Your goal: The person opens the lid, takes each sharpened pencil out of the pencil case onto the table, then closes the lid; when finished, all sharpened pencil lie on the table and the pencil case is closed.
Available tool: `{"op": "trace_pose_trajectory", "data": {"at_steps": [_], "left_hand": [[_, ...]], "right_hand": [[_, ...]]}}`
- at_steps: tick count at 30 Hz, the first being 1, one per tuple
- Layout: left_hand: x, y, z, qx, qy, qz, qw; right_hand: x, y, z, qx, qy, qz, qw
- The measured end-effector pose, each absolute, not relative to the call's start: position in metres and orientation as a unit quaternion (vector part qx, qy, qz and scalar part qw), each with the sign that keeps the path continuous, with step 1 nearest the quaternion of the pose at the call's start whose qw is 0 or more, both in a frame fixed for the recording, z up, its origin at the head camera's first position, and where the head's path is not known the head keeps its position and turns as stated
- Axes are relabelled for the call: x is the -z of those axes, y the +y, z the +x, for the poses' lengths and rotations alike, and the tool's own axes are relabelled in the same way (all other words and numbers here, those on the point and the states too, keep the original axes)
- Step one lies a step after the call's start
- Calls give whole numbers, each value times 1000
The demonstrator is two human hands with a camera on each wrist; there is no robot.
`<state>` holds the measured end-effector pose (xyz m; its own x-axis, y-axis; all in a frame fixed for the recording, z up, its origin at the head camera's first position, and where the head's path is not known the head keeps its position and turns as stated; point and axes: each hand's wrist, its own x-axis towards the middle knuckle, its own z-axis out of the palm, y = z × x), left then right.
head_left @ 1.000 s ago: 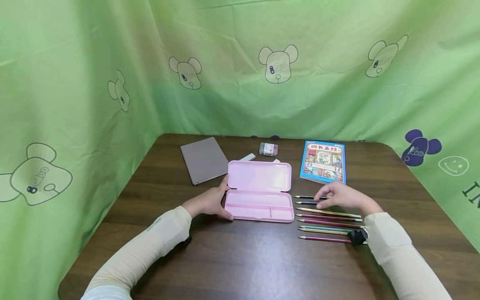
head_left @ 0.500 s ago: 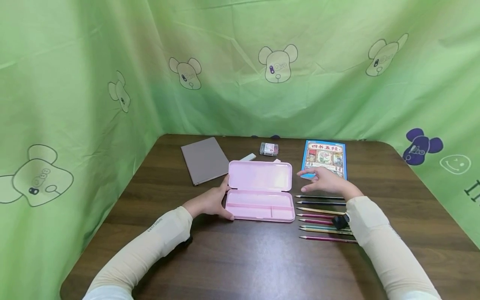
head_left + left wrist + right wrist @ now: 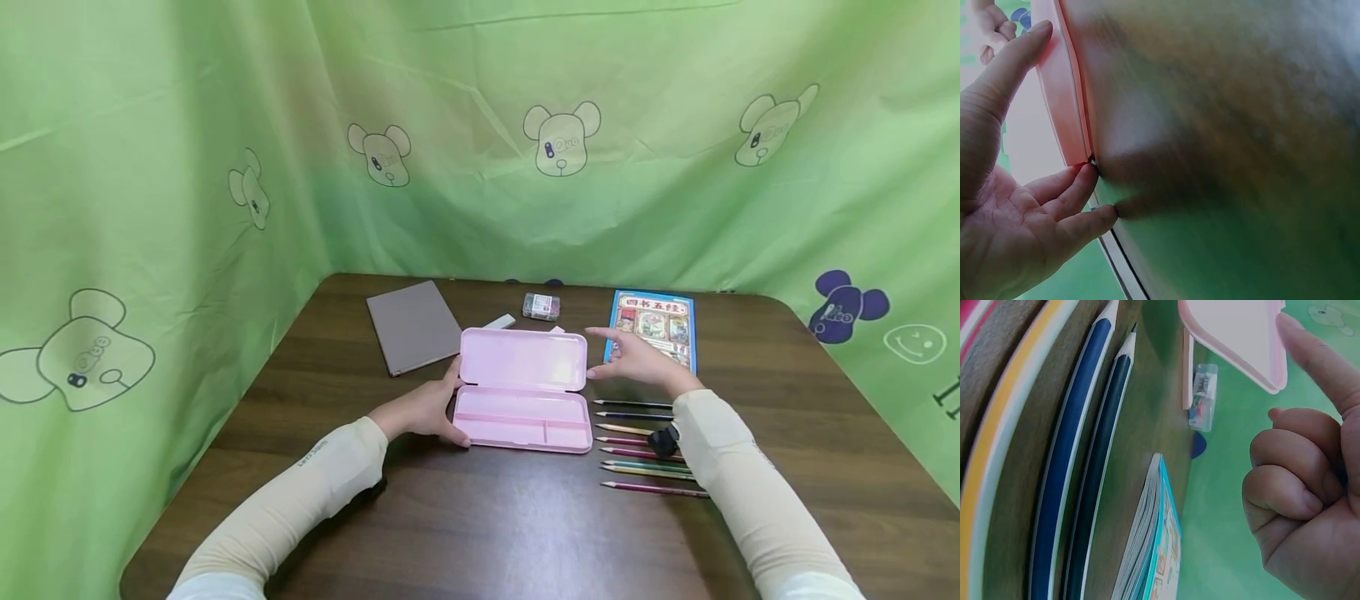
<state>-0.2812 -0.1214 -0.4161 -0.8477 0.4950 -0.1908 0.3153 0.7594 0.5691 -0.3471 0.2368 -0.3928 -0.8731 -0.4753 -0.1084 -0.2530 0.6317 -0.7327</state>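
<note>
A pink pencil case [image 3: 495, 403] lies unfolded on the table, its lid [image 3: 522, 358] tilted back at the far side and its divided tray bare inside. My left hand [image 3: 426, 408] holds the case's left end, thumb at the front corner and fingers by the hinge; the left wrist view shows the thumb against the pink wall [image 3: 1063, 87]. At the lid's right edge is my right hand [image 3: 637, 360], index finger and thumb extended, the other fingers curled in the right wrist view. Under its forearm lie several pencils [image 3: 633, 441] in a row, their back ends partly hidden.
A grey notebook [image 3: 414, 327] lies at the back left. Behind the lid are a white bar-shaped item [image 3: 501, 321] and a small clear box [image 3: 542, 307]. A blue-edged book [image 3: 654, 321] lies behind my right hand. Green cloth [image 3: 465, 208] hangs behind the table.
My right hand has moved from above the pencils, back and left to the lid's right edge, its index finger and thumb spreading. My left hand stays on the case.
</note>
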Motion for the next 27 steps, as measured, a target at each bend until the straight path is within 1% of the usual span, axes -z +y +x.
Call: {"op": "trace_pose_trajectory", "data": {"at_steps": [5,11,16,21,27], "left_hand": [[417,-121,-281,-269,923,219,168],[418,-122,-281,-278,921,216,165],[419,-122,-282,-294,918,217,156],[419,-121,-281,-302,917,207,159],[420,-121,-281,-301,919,197,161]], "right_hand": [[391,232,-346,388,883,-212,157],[386,232,-338,393,881,-217,152],[386,237,-328,383,886,-218,141],[385,241,-319,380,888,-222,132],[384,245,-302,370,888,-255,96]]}}
